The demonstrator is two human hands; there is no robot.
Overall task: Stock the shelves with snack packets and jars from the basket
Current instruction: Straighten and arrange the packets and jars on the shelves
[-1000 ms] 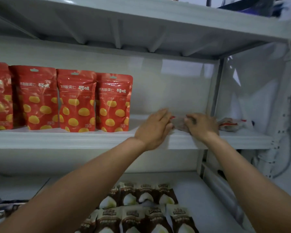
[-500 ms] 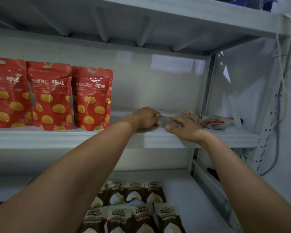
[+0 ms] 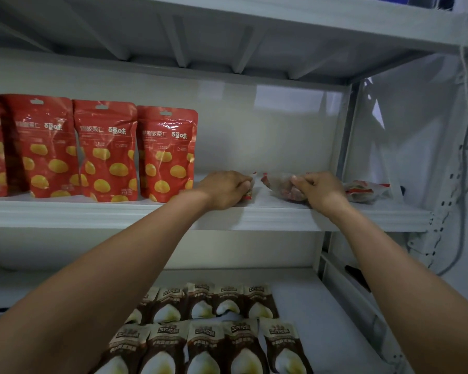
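Stocking the middle shelf, we grip a small packet in our left hand and pinch a clear packet in our right hand. Next we likely space them apart, then release.

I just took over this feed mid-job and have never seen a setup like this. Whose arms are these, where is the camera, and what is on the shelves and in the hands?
There is no machine here. These are a person's two bare arms, filmed by one wide-angle camera worn on the head, looking forward and down.

The left hand is curled on a small packet, of which only a red edge shows. The right hand pinches a clear packet with reddish contents.

Both hands rest on the middle shelf. Red pouches stand upright at its left, and another packet lies at its far right.

On the lower shelf, brown packets lie flat in two rows. No basket is in view.
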